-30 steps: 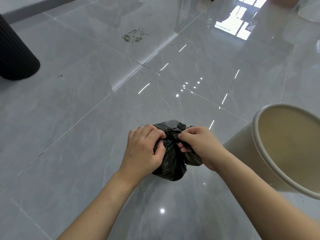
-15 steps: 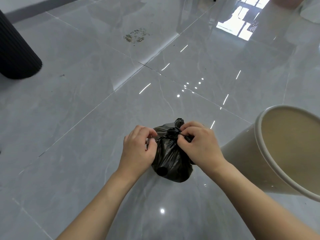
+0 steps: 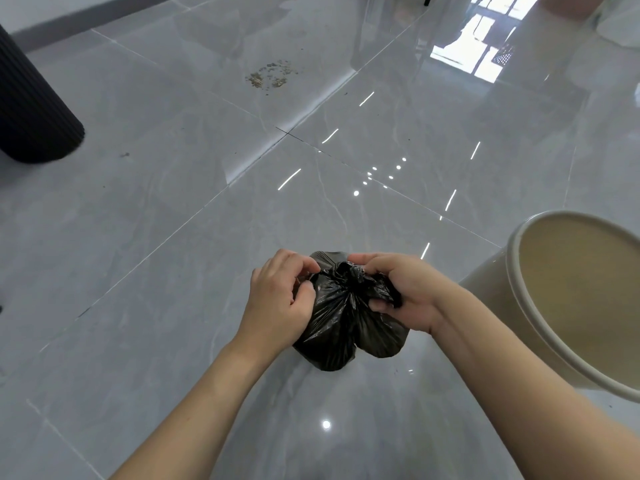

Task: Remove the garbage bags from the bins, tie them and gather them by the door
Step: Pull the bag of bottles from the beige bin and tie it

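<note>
A small black garbage bag [image 3: 341, 327] hangs just above the glossy grey floor in the lower middle of the head view. Its neck is bunched into a knot between my hands. My left hand [image 3: 280, 299] pinches the gathered plastic on the bag's left side. My right hand [image 3: 405, 292] grips the twisted plastic on its right side, fingers curled round it. The cream bin [image 3: 512, 306] stands at the right edge, with no bag in it.
A black ribbed cylinder [image 3: 31, 112] stands on the floor at the far left. A patch of brownish crumbs [image 3: 272, 75] lies on the tiles further back. A bright window reflection [image 3: 478, 53] shines on the floor at the top right.
Both hands have shifted on the bag's neck and drawn the bunched plastic apart into a tighter knot. The bag has turned a little between them. The bin has not moved.
</note>
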The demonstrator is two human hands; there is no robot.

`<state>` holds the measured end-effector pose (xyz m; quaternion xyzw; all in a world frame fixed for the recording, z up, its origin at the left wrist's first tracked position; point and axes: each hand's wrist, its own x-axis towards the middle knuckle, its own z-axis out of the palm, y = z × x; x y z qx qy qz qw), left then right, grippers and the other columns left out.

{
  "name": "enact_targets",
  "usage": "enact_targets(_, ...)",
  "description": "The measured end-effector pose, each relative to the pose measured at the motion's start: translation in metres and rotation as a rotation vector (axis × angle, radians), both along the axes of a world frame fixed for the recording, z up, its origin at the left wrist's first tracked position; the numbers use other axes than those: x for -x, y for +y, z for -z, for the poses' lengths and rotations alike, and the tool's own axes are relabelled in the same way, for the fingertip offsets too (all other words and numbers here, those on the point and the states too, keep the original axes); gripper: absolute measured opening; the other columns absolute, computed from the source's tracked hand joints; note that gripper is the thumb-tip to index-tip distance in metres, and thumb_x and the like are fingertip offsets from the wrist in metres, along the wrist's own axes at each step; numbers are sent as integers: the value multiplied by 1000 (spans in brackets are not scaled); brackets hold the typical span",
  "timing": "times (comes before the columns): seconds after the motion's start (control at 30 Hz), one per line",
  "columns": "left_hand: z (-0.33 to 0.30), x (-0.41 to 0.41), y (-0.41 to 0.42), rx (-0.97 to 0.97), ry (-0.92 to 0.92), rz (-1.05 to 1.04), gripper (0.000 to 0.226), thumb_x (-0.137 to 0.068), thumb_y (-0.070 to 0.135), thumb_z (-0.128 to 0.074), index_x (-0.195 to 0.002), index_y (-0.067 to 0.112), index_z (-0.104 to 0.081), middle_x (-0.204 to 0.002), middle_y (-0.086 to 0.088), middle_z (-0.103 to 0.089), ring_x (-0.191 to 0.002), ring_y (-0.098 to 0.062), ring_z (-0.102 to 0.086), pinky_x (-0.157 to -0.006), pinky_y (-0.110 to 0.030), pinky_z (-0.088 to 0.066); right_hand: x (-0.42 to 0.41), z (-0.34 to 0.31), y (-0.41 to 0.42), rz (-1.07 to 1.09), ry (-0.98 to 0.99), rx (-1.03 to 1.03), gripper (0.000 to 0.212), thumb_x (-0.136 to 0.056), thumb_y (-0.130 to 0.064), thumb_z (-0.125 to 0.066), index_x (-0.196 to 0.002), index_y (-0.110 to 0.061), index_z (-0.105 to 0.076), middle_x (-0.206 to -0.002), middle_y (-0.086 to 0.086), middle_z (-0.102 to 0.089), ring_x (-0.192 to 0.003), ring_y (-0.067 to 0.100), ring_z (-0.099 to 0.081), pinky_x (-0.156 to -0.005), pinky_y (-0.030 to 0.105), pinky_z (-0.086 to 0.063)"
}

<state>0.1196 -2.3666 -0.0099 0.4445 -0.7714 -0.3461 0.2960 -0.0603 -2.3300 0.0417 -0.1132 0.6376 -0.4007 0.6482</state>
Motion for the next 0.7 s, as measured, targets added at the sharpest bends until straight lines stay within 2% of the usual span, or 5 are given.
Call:
enact_targets(0.1, -5, -1, 1, -45, 37, 23, 17, -80, 18, -54, -91, 31, -59, -89, 17, -53, -86, -4, -52, -91, -35, -39, 0, -1, 1, -29, -18, 7, 38, -88, 1, -38, -115, -4, -64, -97, 14, -65, -65, 20, -58, -41, 23, -42)
enact_targets(0.23, -12, 1, 0, -190, 145, -58, 11, -83, 18, -58, -85, 28, -62, -86, 11, -56, -78, -12, -54, -77, -31, -48, 0, -5, 3, -40, 59, 35, 36, -83, 12, -41, -102, -2, -68, -94, 22, -67, -71, 29, -66, -62, 35, -57)
enact_targets(0.33, -12, 1, -4, -348, 209, -134, 10, -84, 18, -58, -83, 26, -64, -84, 3, -62, -78, -20, -59, -72, -39, -53, -2, -7, 4, -138, 222, 47, 31, -83, 13, -46, -89, -6, -69, -79, 16, -68, -57, 20, -65, -56, 30, -55)
enact_targets(0.47, -12, 0, -5, -462, 262, -173, 12, -78, 25, -53, -80, 26, -65, -81, -1, -66, -74, -19, -61, -67, -37, -52, -5, -3, 3, -197, 351, 58, 25, -85, 10, -50, -83, -8, -67, -66, 8, -64, -47, 12, -59, -50, 25, -50)
enact_targets(0.7, -14, -3, 0, -394, 167, -122, 11, -85, 15, -60, -84, 26, -63, -82, -1, -60, -76, -26, -59, -68, -37, -52, -7, 2, 0, -189, 331, 19, 16, -91, -6, -57, -103, -14, -63, -90, 11, -63, -63, 19, -57, -47, 25, -43)
